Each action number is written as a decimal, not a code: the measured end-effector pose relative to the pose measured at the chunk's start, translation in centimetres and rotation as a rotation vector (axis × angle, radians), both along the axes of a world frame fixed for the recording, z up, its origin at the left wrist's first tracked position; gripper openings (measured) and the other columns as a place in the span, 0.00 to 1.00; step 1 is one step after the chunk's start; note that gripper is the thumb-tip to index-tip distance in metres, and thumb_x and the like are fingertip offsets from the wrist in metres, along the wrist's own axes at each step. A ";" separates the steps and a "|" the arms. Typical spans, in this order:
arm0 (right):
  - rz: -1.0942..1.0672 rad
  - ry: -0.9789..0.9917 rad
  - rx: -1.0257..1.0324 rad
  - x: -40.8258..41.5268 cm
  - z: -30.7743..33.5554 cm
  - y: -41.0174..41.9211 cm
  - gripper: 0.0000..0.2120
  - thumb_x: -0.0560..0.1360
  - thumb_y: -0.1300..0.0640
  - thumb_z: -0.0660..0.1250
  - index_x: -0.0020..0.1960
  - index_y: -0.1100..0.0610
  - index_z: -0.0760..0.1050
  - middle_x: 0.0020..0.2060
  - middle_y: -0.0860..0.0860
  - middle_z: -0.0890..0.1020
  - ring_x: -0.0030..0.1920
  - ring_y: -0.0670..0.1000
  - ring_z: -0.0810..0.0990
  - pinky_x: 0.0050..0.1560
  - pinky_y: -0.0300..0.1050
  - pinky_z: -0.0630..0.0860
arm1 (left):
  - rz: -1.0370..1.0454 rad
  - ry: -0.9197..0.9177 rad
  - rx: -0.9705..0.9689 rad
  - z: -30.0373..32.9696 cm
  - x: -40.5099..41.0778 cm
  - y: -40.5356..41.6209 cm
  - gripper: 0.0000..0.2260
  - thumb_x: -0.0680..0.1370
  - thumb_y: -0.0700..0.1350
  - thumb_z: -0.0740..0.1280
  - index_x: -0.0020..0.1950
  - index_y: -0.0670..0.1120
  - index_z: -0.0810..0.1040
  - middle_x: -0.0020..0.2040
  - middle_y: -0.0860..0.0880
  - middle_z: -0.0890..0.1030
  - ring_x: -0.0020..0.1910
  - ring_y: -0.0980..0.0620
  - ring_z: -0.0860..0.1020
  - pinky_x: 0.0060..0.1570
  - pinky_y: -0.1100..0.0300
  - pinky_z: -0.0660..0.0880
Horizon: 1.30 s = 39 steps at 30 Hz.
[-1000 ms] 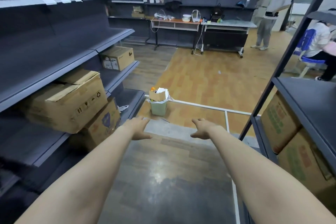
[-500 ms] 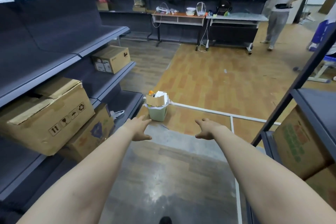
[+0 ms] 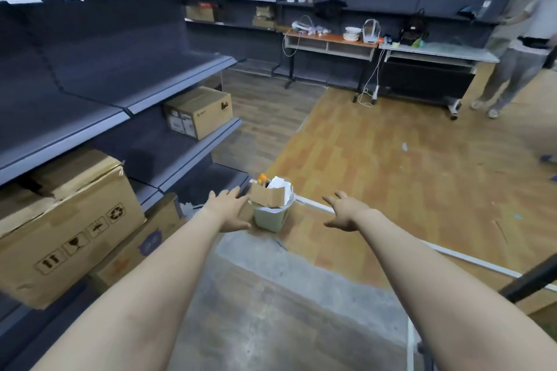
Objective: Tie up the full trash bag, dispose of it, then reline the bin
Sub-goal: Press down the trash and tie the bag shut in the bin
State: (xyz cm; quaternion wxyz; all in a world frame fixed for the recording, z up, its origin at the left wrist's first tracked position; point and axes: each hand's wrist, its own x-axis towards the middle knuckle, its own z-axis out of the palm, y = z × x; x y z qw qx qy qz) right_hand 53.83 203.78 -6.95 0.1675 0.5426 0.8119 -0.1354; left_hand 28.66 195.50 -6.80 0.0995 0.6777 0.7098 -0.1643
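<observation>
Bin (image 3: 270, 218) stood on the floor ahead of both hands, between them in the view and nearer the left one, by the end of the low shelving. Its white trash bag (image 3: 287, 201) was folded over the rim and overfilled: a cardboard piece (image 3: 267, 196), white paper and something orange stuck up above the edge.

Left hand (image 3: 228, 210) was stretched forward, fingers straight and slightly spread, holding nothing; it overlapped the bin's left side in the view, but contact could not be confirmed. Right hand (image 3: 343, 213) was also extended, fingers loosely spread, empty, well to the right of the bin. Bag not yet tied; judged to be the approach, with all 3 steps outstanding.

Risks, as judgement:
1. Cardboard stands above the rim, so gathering the bag mouth may not close over it; it may need pushing down first.
2. Lifting by the thin rim could tear the bag or spill loose paper.
3. The bin looks light; a 1-handed pull could tip it.

Surroundings: shelf unit (image 3: 126, 105) to the left of the left hand carried cardboard boxes (image 3: 69, 229). A white floor strip (image 3: 391, 232) ran past beneath the right hand. Beyond both hands, desks (image 3: 376, 45) with cables, and another person (image 3: 512, 48) standing far right. Nothing lay between the hands and the bin.
</observation>
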 end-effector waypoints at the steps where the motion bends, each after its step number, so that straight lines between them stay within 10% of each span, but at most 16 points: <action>1: 0.020 -0.007 -0.011 0.0 -0.2 1.5 0.34 0.77 0.48 0.62 0.77 0.49 0.50 0.76 0.55 0.52 0.71 0.58 0.65 0.67 0.50 0.68 | 0.029 0.003 -0.020 -0.3 -0.1 1.1 0.34 0.77 0.60 0.61 0.78 0.50 0.50 0.78 0.44 0.49 0.76 0.42 0.53 0.73 0.40 0.52; 16: 0.273 -0.102 -0.047 2.8 -2.1 27.9 0.36 0.77 0.46 0.63 0.78 0.51 0.48 0.76 0.55 0.54 0.74 0.57 0.62 0.71 0.50 0.64 | 0.302 -0.073 -0.022 -2.8 6.1 18.9 0.34 0.77 0.61 0.60 0.78 0.50 0.51 0.78 0.44 0.51 0.75 0.42 0.58 0.72 0.42 0.55; 39: 0.507 -0.102 -0.083 -12.0 -5.1 53.0 0.35 0.77 0.46 0.62 0.77 0.52 0.49 0.75 0.55 0.56 0.73 0.57 0.64 0.69 0.51 0.66 | 0.552 -0.120 -0.093 -5.3 -5.5 41.7 0.35 0.77 0.61 0.60 0.78 0.50 0.50 0.78 0.44 0.53 0.74 0.41 0.61 0.70 0.44 0.58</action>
